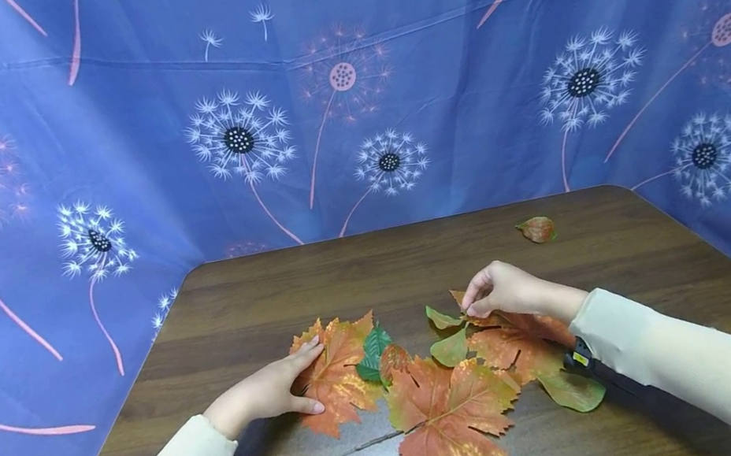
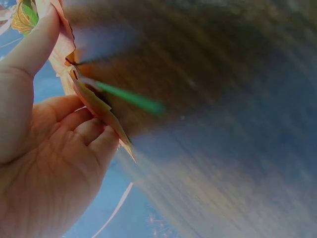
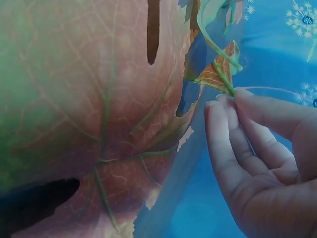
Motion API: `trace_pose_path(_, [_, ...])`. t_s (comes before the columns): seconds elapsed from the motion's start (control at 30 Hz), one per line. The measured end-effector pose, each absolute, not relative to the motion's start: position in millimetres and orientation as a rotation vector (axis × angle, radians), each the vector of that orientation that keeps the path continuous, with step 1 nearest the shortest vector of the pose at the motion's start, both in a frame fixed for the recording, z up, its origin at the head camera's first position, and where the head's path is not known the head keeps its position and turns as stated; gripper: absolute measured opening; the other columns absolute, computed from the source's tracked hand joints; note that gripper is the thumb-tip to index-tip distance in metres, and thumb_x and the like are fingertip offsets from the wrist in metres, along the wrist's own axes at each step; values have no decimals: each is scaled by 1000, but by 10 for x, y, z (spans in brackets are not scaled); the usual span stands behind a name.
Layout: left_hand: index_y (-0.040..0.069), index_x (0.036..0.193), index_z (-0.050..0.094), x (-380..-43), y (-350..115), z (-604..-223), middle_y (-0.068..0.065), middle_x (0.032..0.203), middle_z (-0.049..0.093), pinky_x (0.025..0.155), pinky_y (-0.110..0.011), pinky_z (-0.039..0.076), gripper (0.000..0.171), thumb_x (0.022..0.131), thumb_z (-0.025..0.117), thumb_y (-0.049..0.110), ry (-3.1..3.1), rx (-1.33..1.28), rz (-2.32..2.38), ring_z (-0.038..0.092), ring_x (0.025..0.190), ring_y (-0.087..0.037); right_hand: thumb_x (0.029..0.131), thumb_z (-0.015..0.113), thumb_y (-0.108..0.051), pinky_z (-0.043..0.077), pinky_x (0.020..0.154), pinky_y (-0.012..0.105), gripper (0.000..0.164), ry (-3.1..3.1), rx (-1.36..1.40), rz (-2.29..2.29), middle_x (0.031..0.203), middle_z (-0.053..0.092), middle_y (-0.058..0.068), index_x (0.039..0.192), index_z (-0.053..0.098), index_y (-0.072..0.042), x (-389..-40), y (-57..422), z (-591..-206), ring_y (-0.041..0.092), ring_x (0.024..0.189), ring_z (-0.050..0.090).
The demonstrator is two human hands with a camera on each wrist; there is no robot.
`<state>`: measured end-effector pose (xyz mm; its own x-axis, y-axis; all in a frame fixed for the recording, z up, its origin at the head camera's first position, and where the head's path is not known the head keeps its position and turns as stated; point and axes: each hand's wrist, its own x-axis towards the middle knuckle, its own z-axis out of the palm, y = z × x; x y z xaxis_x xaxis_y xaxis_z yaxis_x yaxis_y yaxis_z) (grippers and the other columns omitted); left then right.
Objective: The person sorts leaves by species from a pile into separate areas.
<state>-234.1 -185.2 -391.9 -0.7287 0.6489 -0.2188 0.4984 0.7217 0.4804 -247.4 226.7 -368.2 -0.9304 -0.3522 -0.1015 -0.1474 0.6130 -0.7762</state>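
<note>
My left hand rests on an orange maple leaf, with fingers and thumb spread over its left side. In the left wrist view the thumb lies along that leaf's surface and the fingertips meet its edge. At the right, my right hand pinches a small red-and-green leaf by its stem between thumb and index finger. Below this hand spreads another orange maple leaf, its veins large in the right wrist view. A third maple leaf lies nearest me, its dark stem pointing left.
Between the hands lie a dark green leaf, a small reddish leaf and a yellow-green leaf. Another green leaf sits under the right wrist. One reddish leaf lies far back on the brown table, before a blue dandelion cloth.
</note>
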Motion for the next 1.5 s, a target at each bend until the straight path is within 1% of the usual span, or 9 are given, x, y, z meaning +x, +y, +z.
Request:
trace_pose_path(0.13, [2, 153, 24, -2346, -1861, -3921, -19, 161, 16, 112, -60, 25, 95, 82, 75, 38, 2552, 895, 571, 22, 144, -43, 82, 72, 1, 56, 65, 36, 7, 2677, -435, -1143, 79, 74, 11, 88, 73, 4, -2448, 2238, -3667, 16, 69, 66])
trace_pose_path(0.33, [1, 153, 24, -2348, -1860, -3929, -20, 160, 16, 112, -59, 25, 95, 83, 75, 38, 2546, 907, 569, 21, 145, -42, 82, 72, 1, 56, 66, 35, 5, 2711, -417, -1097, 78, 73, 9, 87, 74, 1, -2430, 2221, -3665, 18, 70, 67])
trace_pose_path(0.6, [-1, 153, 22, -2319, -1850, -3901, -21, 161, 14, 113, -60, 23, 95, 83, 75, 35, 2521, 892, 588, 18, 146, -42, 84, 71, 0, 54, 65, 32, 5, 2745, -437, -1053, 79, 74, 8, 86, 75, -1, -2402, 2214, -3658, 15, 69, 66])
trace_pose_path(0.8, [0, 153, 21, -2300, -1844, -3882, -20, 161, 13, 113, -60, 22, 95, 83, 75, 34, 2510, 855, 591, 17, 146, -42, 85, 70, -2, 53, 66, 28, 8, 2780, -487, -1054, 83, 75, 8, 89, 77, -2, -2428, 2202, -3650, 11, 70, 65])
trace_pose_path(1.0, [0, 153, 20, -2308, -1838, -3898, -21, 161, 12, 113, -61, 22, 95, 83, 74, 35, 2507, 872, 586, 17, 146, -42, 89, 67, -4, 56, 70, 36, 12, 2734, -504, -1142, 90, 75, 11, 95, 76, 0, -2461, 2194, -3613, 15, 72, 67])
trace_pose_path(1.17, [1, 154, 20, -2300, -1837, -3895, -21, 161, 13, 113, -60, 21, 95, 83, 75, 34, 2513, 856, 592, 17, 146, -43, 91, 65, -7, 56, 75, 41, 15, 2699, -533, -1188, 92, 75, 15, 100, 75, 0, -2482, 2201, -3581, 17, 75, 67])
trace_pose_path(1.3, [1, 154, 20, -2289, -1837, -3887, -21, 161, 13, 113, -60, 21, 95, 83, 75, 34, 2519, 854, 583, 16, 146, -42, 92, 63, -5, 56, 75, 43, 16, 2667, -543, -1247, 91, 74, 19, 102, 74, 3, -2508, 2223, -3599, 19, 76, 67])
trace_pose_path(1.37, [1, 154, 20, -2286, -1836, -3888, -21, 161, 12, 113, -60, 21, 96, 83, 75, 35, 2521, 852, 576, 16, 146, -42, 92, 63, -4, 56, 76, 44, 16, 2658, -535, -1276, 92, 73, 21, 102, 73, 4, -2523, 2238, -3612, 21, 77, 67])
trace_pose_path(1.5, [2, 154, 19, -2289, -1833, -3892, -20, 162, 11, 114, -59, 21, 96, 83, 74, 35, 2520, 844, 558, 15, 147, -41, 93, 61, -3, 56, 77, 43, 17, 2650, -513, -1313, 96, 72, 23, 104, 70, 6, -2558, 2276, -3638, 19, 78, 68])
